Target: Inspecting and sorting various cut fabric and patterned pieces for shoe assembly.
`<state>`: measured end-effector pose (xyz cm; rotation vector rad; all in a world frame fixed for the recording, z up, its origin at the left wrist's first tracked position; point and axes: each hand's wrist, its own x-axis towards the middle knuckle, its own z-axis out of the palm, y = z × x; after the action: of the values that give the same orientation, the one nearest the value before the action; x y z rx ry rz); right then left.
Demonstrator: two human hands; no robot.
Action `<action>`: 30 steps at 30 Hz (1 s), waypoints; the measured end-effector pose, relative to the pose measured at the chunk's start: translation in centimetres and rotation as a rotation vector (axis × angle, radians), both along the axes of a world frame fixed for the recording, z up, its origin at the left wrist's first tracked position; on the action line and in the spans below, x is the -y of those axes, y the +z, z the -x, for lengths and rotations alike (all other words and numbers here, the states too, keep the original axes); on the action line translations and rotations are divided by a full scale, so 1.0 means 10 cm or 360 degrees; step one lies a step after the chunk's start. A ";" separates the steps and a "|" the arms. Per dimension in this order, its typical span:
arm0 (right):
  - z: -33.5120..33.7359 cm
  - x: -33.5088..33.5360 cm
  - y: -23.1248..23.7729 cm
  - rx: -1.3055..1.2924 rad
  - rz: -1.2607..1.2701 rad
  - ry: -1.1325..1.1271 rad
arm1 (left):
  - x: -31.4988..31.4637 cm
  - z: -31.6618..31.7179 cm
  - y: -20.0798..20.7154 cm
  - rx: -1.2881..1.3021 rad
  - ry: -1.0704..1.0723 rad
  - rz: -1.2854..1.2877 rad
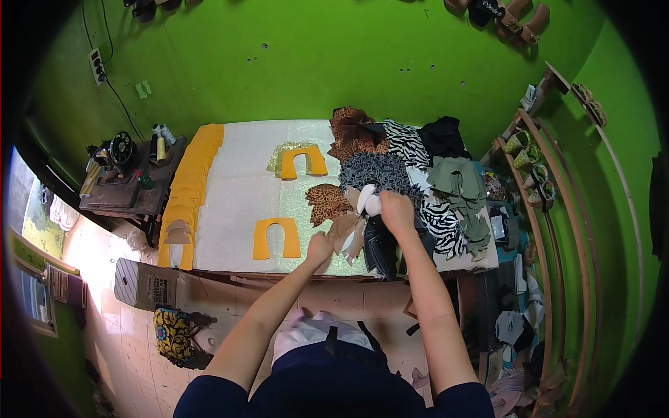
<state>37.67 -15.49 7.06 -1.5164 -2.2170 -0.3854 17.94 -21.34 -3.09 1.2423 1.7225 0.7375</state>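
Wall: bright green; I spot small dark holes.
Socket strip: high up, dark cables beside it.
Side table: dark, bearing black wheel and thread spools.
Cardboard box: on pale floor tiles, yellow-and-black floral cloth near.
Wooden rack: green-patterned shoes; brown shoes higher up.

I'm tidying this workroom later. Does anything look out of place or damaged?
Mildly: the green wall has small dark holes or marks. Near the right hand, patterned pieces lie jumbled, unlike the overlapping yellow pieces at left; crumpled cloth lies off the table at lower right.
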 end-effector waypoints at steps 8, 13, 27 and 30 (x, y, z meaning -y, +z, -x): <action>0.28 0.28 -0.09 0.0134 0.0270 0.0780 | -0.11 0.00 0.64 -0.0770 -0.0515 -0.1252; 0.25 0.23 -0.13 0.0158 0.0184 0.0745 | -0.22 0.18 0.44 -0.1137 -0.0710 -0.1320; 0.21 0.21 0.03 -0.0999 0.1070 -0.0011 | -0.24 0.08 0.49 -0.0250 -0.0403 -0.1174; 0.14 0.20 -0.25 -0.1679 0.1092 0.0419 | -0.32 -0.02 0.65 0.0185 -0.0315 -0.0723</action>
<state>36.32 -17.46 4.60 -1.1998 -1.6304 1.1076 18.17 -18.15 3.38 1.6129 1.3530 1.0955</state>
